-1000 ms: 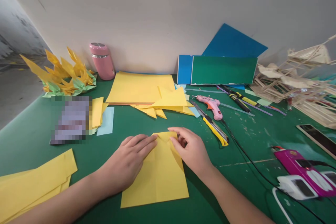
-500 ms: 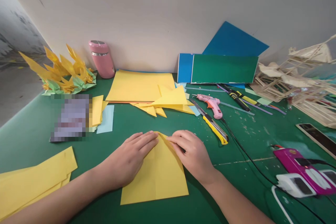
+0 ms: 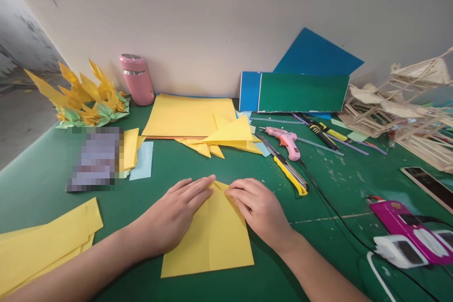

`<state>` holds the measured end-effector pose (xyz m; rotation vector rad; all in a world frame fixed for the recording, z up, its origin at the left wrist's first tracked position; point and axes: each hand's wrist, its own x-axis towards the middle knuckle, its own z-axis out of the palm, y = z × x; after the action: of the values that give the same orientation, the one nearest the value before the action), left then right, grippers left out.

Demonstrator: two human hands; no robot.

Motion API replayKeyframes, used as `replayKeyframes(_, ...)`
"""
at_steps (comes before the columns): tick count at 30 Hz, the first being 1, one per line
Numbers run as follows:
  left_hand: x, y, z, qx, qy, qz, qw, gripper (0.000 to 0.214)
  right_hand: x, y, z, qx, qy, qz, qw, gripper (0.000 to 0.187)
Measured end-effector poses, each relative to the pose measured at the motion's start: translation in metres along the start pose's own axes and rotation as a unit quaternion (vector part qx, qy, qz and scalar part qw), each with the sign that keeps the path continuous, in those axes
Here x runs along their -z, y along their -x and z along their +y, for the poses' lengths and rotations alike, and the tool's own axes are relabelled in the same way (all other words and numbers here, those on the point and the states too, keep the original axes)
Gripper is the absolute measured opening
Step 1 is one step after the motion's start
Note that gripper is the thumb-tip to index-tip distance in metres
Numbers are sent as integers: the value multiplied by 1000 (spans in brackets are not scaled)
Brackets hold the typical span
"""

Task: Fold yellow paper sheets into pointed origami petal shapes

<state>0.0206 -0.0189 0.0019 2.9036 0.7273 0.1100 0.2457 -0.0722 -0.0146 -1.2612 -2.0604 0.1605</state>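
Note:
A sheet of yellow paper (image 3: 221, 240) lies on the green table in front of me, with a crease running down its middle and its top corners angled inward. My left hand (image 3: 177, 212) rests flat across its upper left part, fingers stretched toward the top edge. At the upper right edge, my right hand (image 3: 260, 210) pinches the folded flap between thumb and fingers. The fingertips of both hands are a short distance apart near the top of the sheet. Part of the paper's left side is hidden under my left hand.
Beyond the hands lie a yellow paper stack (image 3: 187, 115), a utility knife (image 3: 290, 174) with its blade out, and a pink glue gun (image 3: 285, 139) with a trailing cord. Folded yellow strips (image 3: 49, 245) lie left; a magenta power strip (image 3: 406, 226) lies right. A pink flask (image 3: 137, 82) stands behind.
My right hand's fingers have shifted slightly down along the flap, and the gap between the two hands' fingertips at the top of the paper is a little wider.

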Motion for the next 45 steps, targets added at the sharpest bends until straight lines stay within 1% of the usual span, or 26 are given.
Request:
replayKeyframes(9, -2, 0, -2, 3, 15, -23, 1000, 61, -1, 1, 1, 21, 11, 13, 1000, 23)
replayKeyframes(17, -1, -2, -1, 7, 9, -29, 1000, 62, -1, 1, -1, 36, 48, 8, 998, 24)
replayKeyframes(25, -2, -4, -2, 2, -3, -15, 1000, 62, 1, 0, -2, 59, 69, 6, 996, 28)
replayKeyframes(30, 3, -6, 1, 26, 14, -6, 1000, 64, 2, 0, -2, 61, 74, 7, 995, 30)
replayKeyframes(36, 6, -11, 10, 38, 33, 33, 998, 44, 2, 0, -2, 57, 73, 0, 996, 29)
replayKeyframes(45, -1, -9, 10, 22, 2, 40, 999, 46, 3, 0, -2, 57, 76, -5, 995, 30)
